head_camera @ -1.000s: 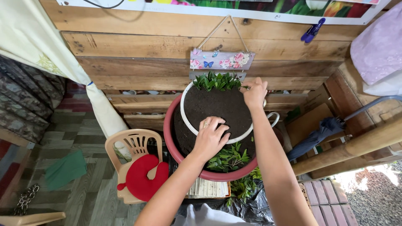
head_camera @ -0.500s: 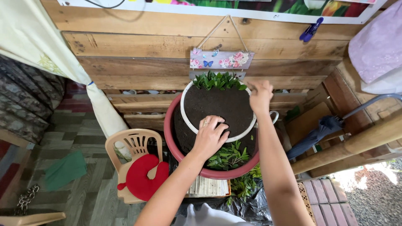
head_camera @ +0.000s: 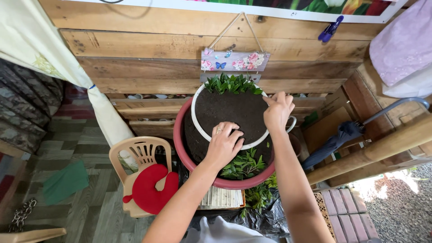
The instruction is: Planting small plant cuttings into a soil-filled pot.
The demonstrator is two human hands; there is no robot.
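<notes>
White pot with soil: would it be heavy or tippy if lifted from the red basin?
The white pot looks brim-full of dark soil, so probably heavy. It sits inside the red basin, seemingly tilted, so likely to spill or tip. Both hands, left and right, rest on it.

wall (head_camera: 135, 72): rough bare wood | chair (head_camera: 141, 153): smooth plastic | soil (head_camera: 229, 110): matt, crumbly | basin rim (head_camera: 182, 148): smooth plastic
</notes>
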